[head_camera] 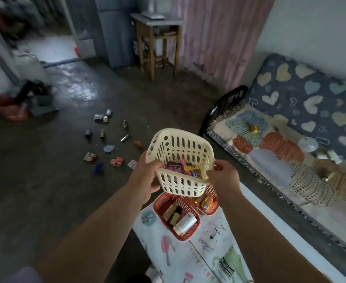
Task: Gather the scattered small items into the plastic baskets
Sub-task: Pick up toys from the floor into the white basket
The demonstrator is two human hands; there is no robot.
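Curling round opposite rims, left grip (145,177) and right grip (224,178) hold the cream basket (180,149) aloft.

Wooden table (157,43) beside pink curtain (219,37); heart-print blanket (310,88) at right.

Both hands (145,176) (223,176) grip a cream basket (180,152) above two red baskets (176,217), small items (108,135) scattered on the floor.
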